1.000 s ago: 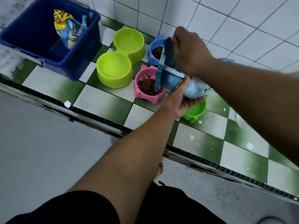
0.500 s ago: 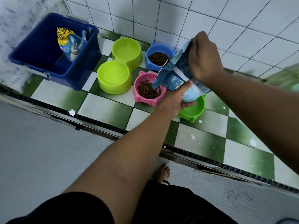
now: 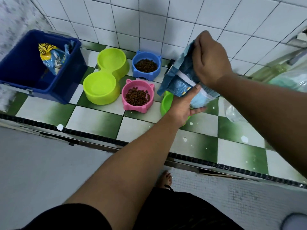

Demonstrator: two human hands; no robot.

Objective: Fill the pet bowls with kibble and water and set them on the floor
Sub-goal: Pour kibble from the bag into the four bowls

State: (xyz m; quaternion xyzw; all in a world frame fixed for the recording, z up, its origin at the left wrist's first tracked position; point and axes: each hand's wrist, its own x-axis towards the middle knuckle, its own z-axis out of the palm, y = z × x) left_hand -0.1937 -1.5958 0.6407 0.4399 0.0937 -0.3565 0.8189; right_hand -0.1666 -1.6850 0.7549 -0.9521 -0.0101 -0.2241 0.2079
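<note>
A blue kibble bag (image 3: 181, 77) is held over a green bowl (image 3: 166, 102), which it mostly hides. My right hand (image 3: 211, 60) grips the bag's top edge. My left hand (image 3: 184, 105) cups the bag from below, thumb against its front. A pink bowl (image 3: 137, 95) and a blue bowl (image 3: 146, 65) both hold brown kibble. A lime double bowl (image 3: 106, 75) stands empty to their left. All bowls sit on a green-and-white tiled ledge (image 3: 99, 120).
A dark blue bin (image 3: 21, 67) with another kibble bag (image 3: 53, 61) stands at the ledge's left end. A clear plastic bag (image 3: 234, 113) lies on the ledge at right. White tiled wall behind. My bare foot (image 3: 164, 180) is on the floor below.
The bag has been tipped more upright and raised, with my right hand moving up along its top. The view has shifted, so the bowls sit lower in frame.
</note>
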